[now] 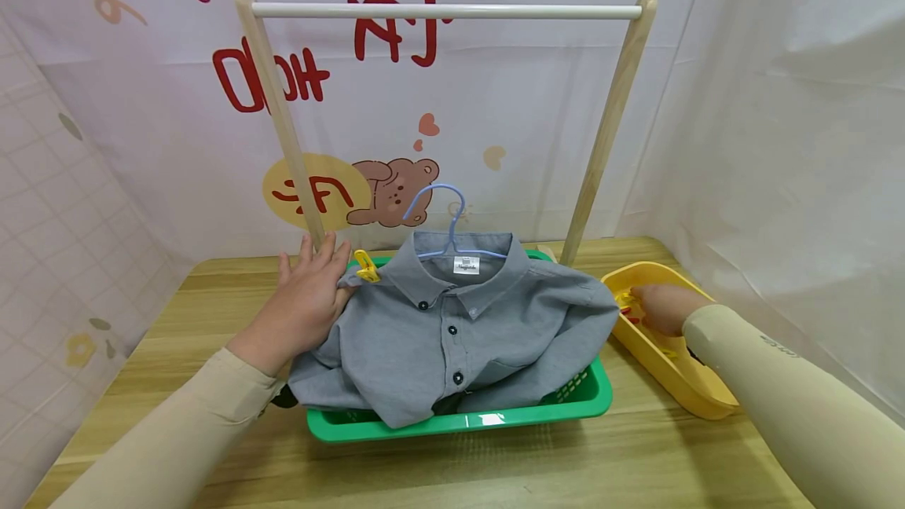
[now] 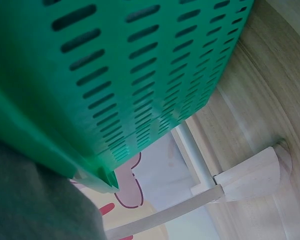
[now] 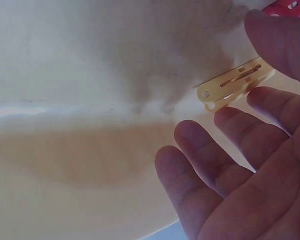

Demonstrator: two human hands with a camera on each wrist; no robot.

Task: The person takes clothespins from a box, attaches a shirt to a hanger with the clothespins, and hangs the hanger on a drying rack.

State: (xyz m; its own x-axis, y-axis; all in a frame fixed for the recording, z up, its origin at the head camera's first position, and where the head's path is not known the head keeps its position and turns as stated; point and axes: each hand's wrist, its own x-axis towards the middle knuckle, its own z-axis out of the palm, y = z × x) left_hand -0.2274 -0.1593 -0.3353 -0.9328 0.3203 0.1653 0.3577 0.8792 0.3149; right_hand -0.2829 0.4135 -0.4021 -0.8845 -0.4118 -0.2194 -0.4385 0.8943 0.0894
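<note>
A grey button-up shirt (image 1: 403, 344) on a blue hanger (image 1: 458, 218) lies over a green basket (image 1: 495, 421). One yellow clothespin (image 1: 366, 267) is clipped at its shoulder on the left. My left hand (image 1: 307, 301) rests against that shoulder, fingers extended. My right hand (image 1: 661, 309) reaches down into a yellow tray (image 1: 679, 383). In the right wrist view, the fingers are loosely bent, with the thumb apart from them, around the end of a yellow clothespin (image 3: 232, 87). A red clothespin (image 3: 290, 7) shows beyond the thumb.
Behind the basket stands a clothes rack with wooden posts (image 1: 610, 132) and a white crossbar (image 1: 452, 12). A printed cloth (image 1: 495, 85) hangs at the back. The wooden table (image 1: 212, 313) carries everything; the tray stands right of the basket.
</note>
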